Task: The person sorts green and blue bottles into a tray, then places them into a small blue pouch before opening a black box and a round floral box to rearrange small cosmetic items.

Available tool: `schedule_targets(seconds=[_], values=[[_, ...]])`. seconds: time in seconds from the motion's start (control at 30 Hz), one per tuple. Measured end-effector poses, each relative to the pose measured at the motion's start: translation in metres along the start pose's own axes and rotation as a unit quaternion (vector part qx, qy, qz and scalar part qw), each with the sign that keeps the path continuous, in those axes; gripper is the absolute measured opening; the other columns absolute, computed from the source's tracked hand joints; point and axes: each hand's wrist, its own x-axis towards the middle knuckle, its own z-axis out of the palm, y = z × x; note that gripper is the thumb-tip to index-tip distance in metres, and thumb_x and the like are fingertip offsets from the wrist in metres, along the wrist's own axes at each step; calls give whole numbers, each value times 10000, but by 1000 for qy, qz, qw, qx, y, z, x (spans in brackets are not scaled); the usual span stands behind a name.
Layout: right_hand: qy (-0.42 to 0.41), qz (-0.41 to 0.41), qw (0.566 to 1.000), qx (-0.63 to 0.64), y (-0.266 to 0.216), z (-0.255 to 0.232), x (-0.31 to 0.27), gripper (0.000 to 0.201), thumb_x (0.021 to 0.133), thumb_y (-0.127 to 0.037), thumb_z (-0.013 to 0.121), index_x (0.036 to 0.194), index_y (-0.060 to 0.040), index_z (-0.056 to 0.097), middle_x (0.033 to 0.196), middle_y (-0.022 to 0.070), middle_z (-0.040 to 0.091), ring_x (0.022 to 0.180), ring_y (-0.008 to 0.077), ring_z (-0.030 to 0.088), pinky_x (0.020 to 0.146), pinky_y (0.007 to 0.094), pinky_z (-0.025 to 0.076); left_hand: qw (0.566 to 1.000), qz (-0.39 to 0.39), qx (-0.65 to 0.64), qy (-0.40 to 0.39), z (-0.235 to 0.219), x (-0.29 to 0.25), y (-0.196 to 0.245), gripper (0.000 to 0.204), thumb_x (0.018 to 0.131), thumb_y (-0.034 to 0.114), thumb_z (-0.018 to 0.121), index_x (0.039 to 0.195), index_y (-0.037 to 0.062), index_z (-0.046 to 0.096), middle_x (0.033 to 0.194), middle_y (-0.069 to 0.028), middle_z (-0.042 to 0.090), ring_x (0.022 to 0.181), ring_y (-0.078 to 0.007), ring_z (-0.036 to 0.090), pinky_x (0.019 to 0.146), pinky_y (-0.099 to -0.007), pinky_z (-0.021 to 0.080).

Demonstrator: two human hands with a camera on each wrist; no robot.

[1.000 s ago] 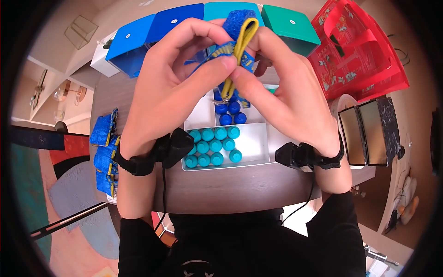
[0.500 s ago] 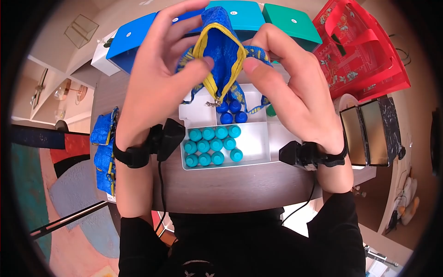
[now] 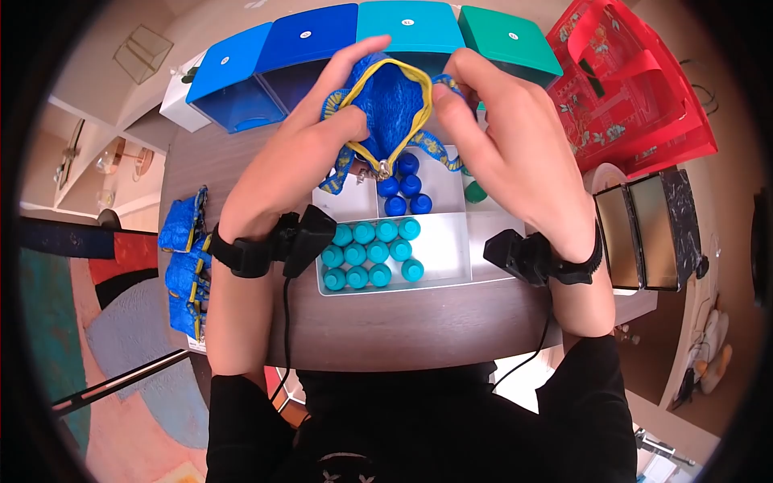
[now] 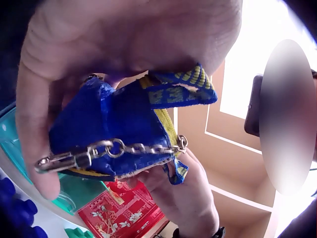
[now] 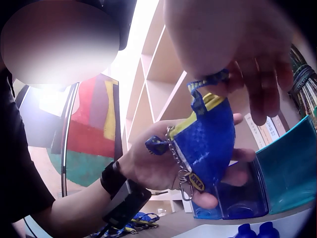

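A small blue zip pouch [image 3: 390,105] with yellow trim and patterned blue-and-yellow straps is held up between both hands, its mouth spread wide. My left hand [image 3: 294,161] grips its left edge, thumb at the rim. The right hand [image 3: 515,157] pinches the opposite edge near a strap. In the left wrist view a metal chain [image 4: 119,148] with a clasp hangs from the zip end. A small yellow-and-black tag [image 5: 196,181] shows in the right wrist view. Below the pouch, a white divided tray [image 3: 443,249] holds teal bottle-like pieces [image 3: 377,254], blue ones [image 3: 394,206] and green ones [image 3: 475,191].
Several similar blue pouches [image 3: 185,274] lie at the table's left edge. Blue, teal and green bins [image 3: 411,24] line the back. A red gift bag [image 3: 628,105] stands at the back right, with a black-and-gold box [image 3: 644,229] in front of it.
The pouch went from folded narrow to opened, and its mouth is now spread rounder. It has come slightly lower, and the left hand's fingers have shifted down along its left edge.
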Motion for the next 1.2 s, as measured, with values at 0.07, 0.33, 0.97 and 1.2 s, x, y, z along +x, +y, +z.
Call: schedule_targets(seconds=[0.07, 0.33, 0.97, 1.2], values=[[68, -50, 996, 6, 1, 6, 1, 139, 903, -118, 632, 987, -26, 571, 897, 115, 629, 668, 195, 555, 592, 314, 440, 998, -15, 54, 10, -1, 4, -7, 675, 847, 40, 441, 1502, 195, 394, 1201, -118, 561, 964, -176, 582, 840, -306, 500], [56, -255, 961, 90, -13, 22, -2, 299, 779, 41, 637, 1070, -29, 627, 1065, 100, 650, 760, 269, 616, 662, 349, 515, 991, 17, 136, -2, -10, 11, -31, 541, 953, 191, 440, 1492, 138, 430, 1063, -72, 612, 894, -138, 579, 805, -280, 468], [-50, -122, 984, 120, -10, 11, -5, 264, 902, -70, 584, 1156, -15, 629, 1046, 163, 690, 802, 377, 667, 681, 398, 539, 985, 94, -64, -133, -12, 6, -18, 828, 845, 181, 766, 1545, 147, 326, 1179, -53, 593, 995, -138, 592, 723, -264, 553], [38, -210, 972, 99, -23, -10, -8, 189, 757, 5, 699, 943, -27, 680, 921, 96, 676, 593, 165, 564, 532, 276, 462, 985, 8, -124, -118, -41, 11, -21, 809, 853, 192, 764, 1533, 160, 328, 1190, -75, 586, 958, -170, 627, 648, -294, 573]])
